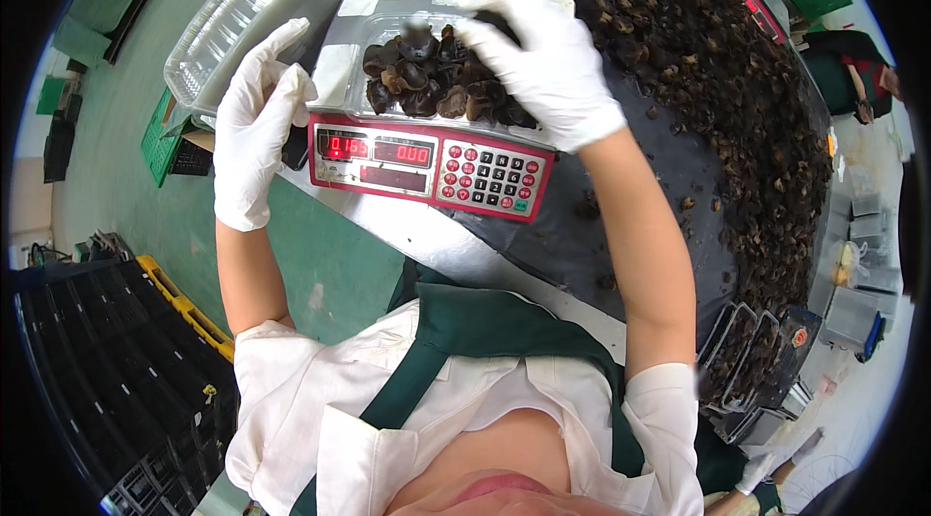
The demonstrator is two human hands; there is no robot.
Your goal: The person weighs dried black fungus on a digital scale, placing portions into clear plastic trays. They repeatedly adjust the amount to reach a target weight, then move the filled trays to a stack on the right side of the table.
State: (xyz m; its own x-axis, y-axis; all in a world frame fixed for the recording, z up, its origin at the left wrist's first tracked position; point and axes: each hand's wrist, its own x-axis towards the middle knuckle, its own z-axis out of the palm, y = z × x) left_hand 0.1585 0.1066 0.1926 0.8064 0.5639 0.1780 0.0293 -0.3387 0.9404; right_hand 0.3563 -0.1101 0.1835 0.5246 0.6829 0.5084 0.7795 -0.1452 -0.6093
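Observation:
A clear plastic tray (357, 94) sits on a red-framed weighing scale (433, 188) with a lit display and keypad. Dark brown wood ear mushrooms (417, 89) are heaped in the tray. My right hand (548, 70), in a white glove, is over the tray's right side. A dark piece shows between its curled fingers and thumb, partly hidden by the glove. My left hand (254, 118), also gloved, is raised beside the scale's left edge, its thumb and forefinger apart and nothing visible between them. One blurred mushroom piece shows above the heap.
Nested clear trays (257, 16) stand on the left. A large spread of loose wood ears (669, 41) covers the table's right side. Filled trays (742, 351) stand at its near right end. Black crates (116, 361) are stacked at lower left. Another person (858, 80) is at far right.

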